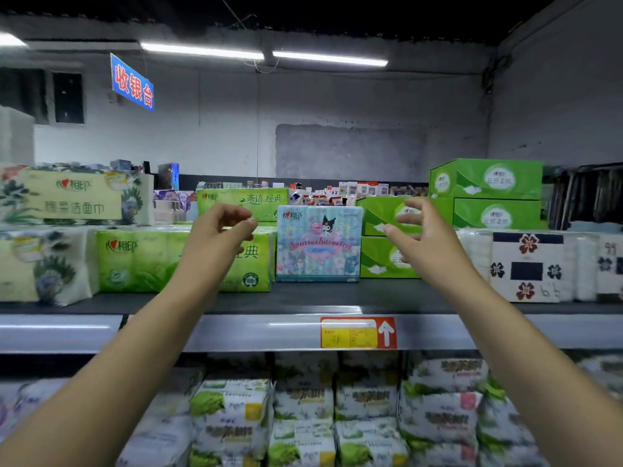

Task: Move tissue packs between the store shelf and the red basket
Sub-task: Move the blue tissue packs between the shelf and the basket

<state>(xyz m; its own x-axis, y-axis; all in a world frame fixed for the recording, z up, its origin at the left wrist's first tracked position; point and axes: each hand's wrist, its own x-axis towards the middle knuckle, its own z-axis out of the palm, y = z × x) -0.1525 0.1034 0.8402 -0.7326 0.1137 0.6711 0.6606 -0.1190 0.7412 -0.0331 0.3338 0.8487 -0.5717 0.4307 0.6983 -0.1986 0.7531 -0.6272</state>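
The store shelf (320, 296) ran across the whole view, its dark top board carrying a row of tissue goods and its pale front rail facing the camera. Below it, a lower tier was crowded with white-and-green soft packs (303, 409), blurred at this range. On the top board at the far left stood a cream floral pack (40, 264) with a second one stacked above it. Beside that lay a wide green pack (135, 261). At the right, green boxes (488, 178) were piled in two tiers, and further right sat a white pack with dark flower prints (526, 264).

In the middle, between the wide green pack and the green boxes, the blue cartoon tissue pack (318, 244) stood upright on the board, set back from the front edge.

Both forearms reached up toward it. The left hand (215, 237) hovered just left of the blue pack, in front of the green pack, its grip released, fingers loosely curled round nothing. The right hand (428, 241) hovered just right of the pack, in front of the green boxes, its grip likewise released, fingers spread. Neither hand touched the pack.

A red-and-yellow price tag (357, 333) was fixed to the front rail beneath it.
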